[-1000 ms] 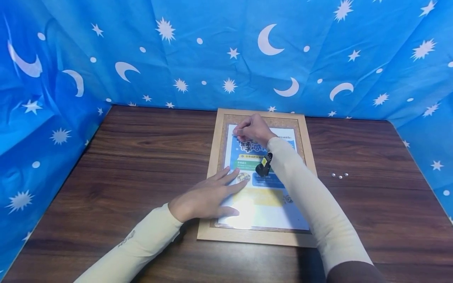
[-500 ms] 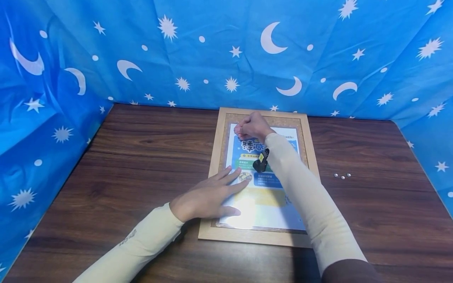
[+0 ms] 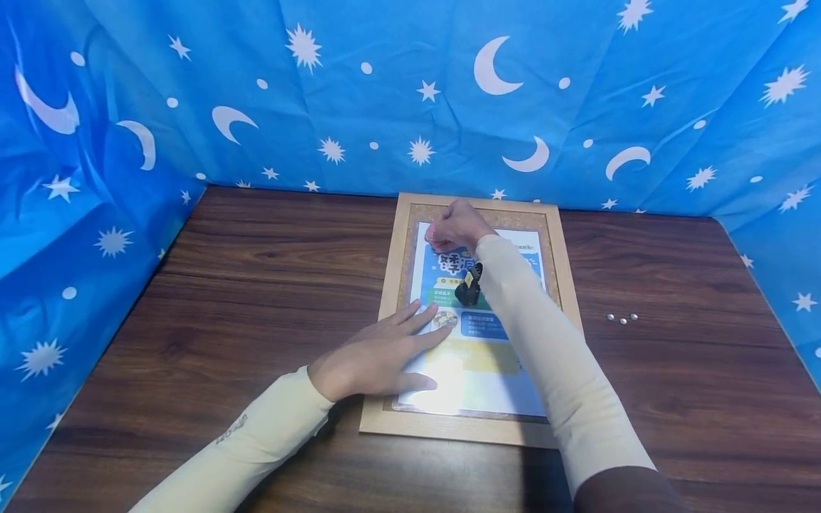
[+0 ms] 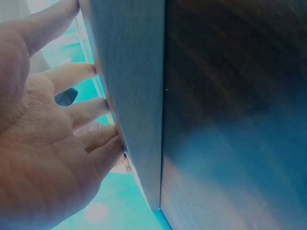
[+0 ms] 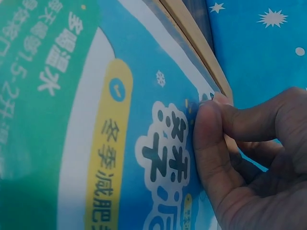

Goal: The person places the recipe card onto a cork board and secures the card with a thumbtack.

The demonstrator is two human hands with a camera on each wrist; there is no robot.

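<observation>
Fingers of the right hand pinch a tiny thing (it is mostly hidden) over the poster; the left hand rests there, fingers spread.

The right hand pinches its fingers together over the printed sheet, hiding anything between; nearer are a yellow bar and green panel. Wooden frame and starred blue cloth lie beyond, farther off.
</observation>
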